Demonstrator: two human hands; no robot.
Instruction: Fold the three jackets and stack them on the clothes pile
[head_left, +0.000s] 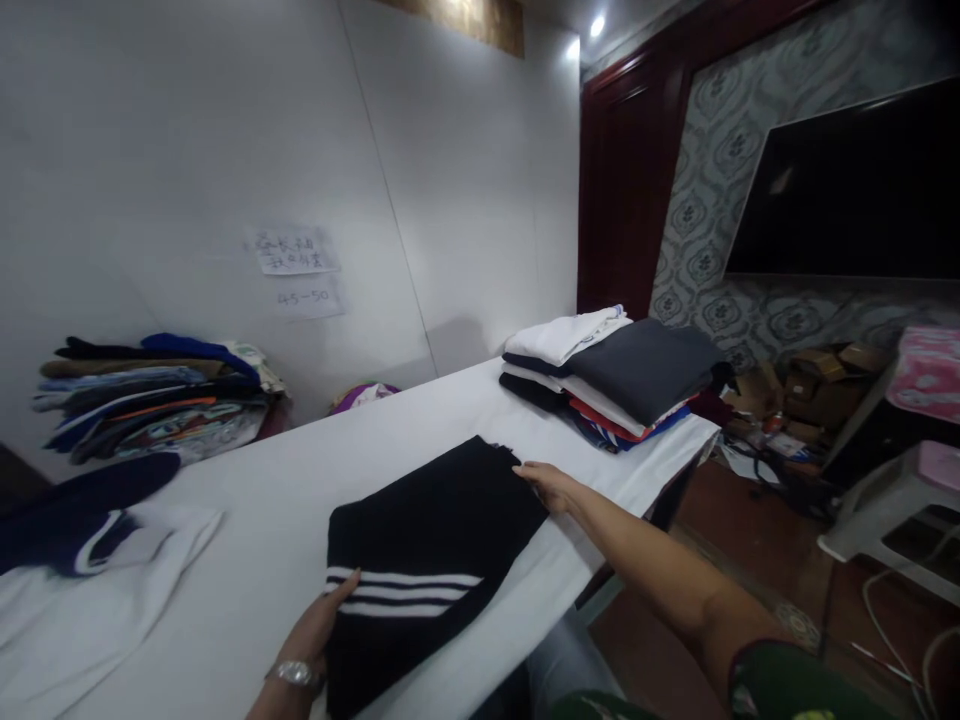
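A black garment with white stripes (435, 520) lies folded on the white-covered table (292, 470) in front of me; its exact kind cannot be made out. My left hand (324, 622), with a metal watch at the wrist, grips its left edge beside the stripes, thumb on top and the other fingers mostly hidden. At the far right corner, my right hand (546, 484) pinches the cloth between thumb and fingers. A white and navy garment (112, 570) is spread loosely on the table to the left.
A stack of folded clothes (637, 370) stands at the table's far right end. Beyond the left edge rises another clothes pile (157, 390). A plastic stool (900, 510) and cardboard boxes (814, 390) are on the right. Handwritten paper signs (296, 252) hang on the white wall.
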